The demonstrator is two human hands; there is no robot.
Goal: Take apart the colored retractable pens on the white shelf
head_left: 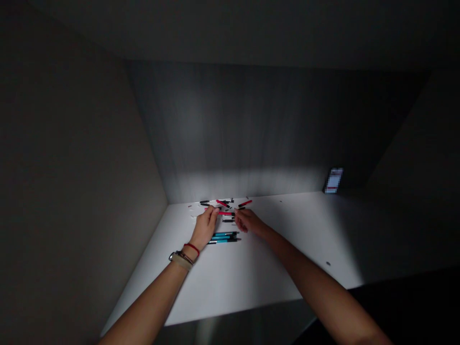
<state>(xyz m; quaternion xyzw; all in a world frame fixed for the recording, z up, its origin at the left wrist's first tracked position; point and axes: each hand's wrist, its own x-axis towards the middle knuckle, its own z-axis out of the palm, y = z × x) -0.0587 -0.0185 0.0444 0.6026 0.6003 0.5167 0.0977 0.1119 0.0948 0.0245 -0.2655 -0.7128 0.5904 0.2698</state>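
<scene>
Both hands met over the white tabletop [273, 282], fingers drawn in close around a red pen [226, 213] that lay level between them. The left hand [205, 225] pinched its red barrel between thumb and forefinger; the right hand [247, 222] had its fingers curled, with thumb and forefinger appearing to pinch the pen's black end. Whether a separate small piece sat in that right pinch was too small to tell. On the left wrist were a watch [180, 261] and a red cord bracelet [192, 247].

Just nearer the person, teal pens [224, 238] lay side by side in a row, the left hand covering their left ends; these looked complete. Beyond the hands, the work seemed unfinished: a slanted red piece [223, 203], another red piece [245, 203] to its right and several black pieces [204, 201] lay loose and scattered, some against white scraps. One black piece [228, 221] was just below the held pen. The hands hid part of this clutter, and the smallest bits could not be made out.

Farther right, a phone [333, 181] leaned at the grey back panel [233, 129], well apart from the pens. A small dark object [328, 263] lay near the right forearm. Deep shadow covered the tabletop's right side.
</scene>
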